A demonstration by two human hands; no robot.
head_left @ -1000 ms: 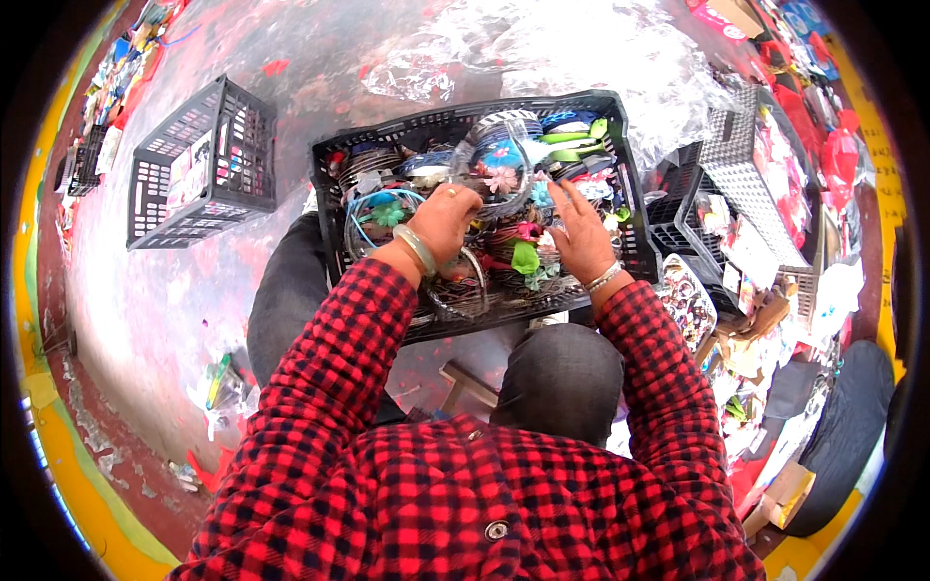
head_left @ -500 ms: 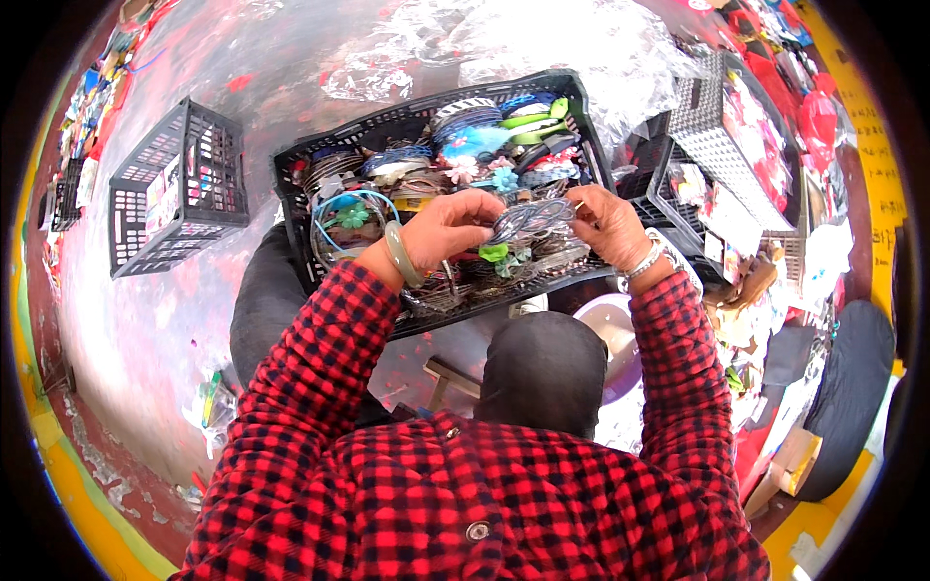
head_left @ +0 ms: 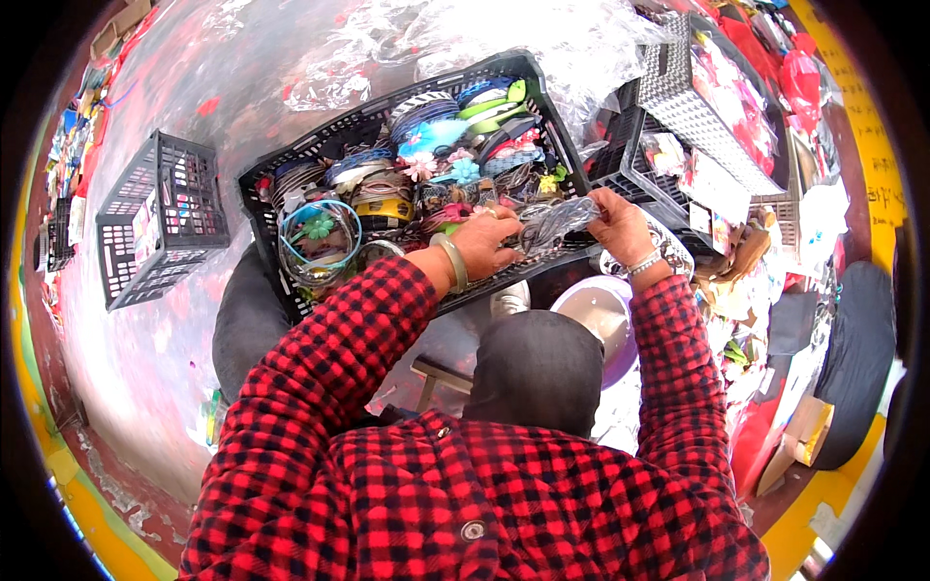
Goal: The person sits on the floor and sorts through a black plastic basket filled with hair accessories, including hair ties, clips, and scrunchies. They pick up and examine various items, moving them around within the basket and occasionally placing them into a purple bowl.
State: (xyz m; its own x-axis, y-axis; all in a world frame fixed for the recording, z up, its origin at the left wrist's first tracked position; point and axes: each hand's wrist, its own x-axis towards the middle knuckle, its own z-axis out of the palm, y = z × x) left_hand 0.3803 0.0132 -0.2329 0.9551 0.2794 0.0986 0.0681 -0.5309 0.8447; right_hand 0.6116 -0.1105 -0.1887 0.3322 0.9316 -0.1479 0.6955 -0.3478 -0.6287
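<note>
A bundle of thin grey bands (head_left: 557, 229), apparently headbands in a shiny clear wrap, lies across the near right part of a black plastic crate (head_left: 255, 194). My right hand (head_left: 622, 228) pinches its right end between thumb and fingers. At the other end, my left hand (head_left: 484, 244) is closed, its curled fingertips on the bundle. Inside the crate are striped headbands (head_left: 423, 111), green bands (head_left: 494, 116), a light blue piece (head_left: 432, 137), fabric flowers (head_left: 420, 168) and a blue hoop with a green flower (head_left: 318, 228). My left hand covers some of the contents.
An openwork black crate (head_left: 165, 218) stands on the floor at left. At right are a grey woven basket (head_left: 705, 116) and black crates (head_left: 620, 160) with packaged goods. A purple-rimmed basin (head_left: 617, 358) sits near my right forearm. Clear plastic sheeting (head_left: 387, 58) lies beyond the crate.
My left hand has moved right and lower over the crate. The bundle has shifted slightly right, still between both hands. The view has shifted, so the crate appears farther left.
</note>
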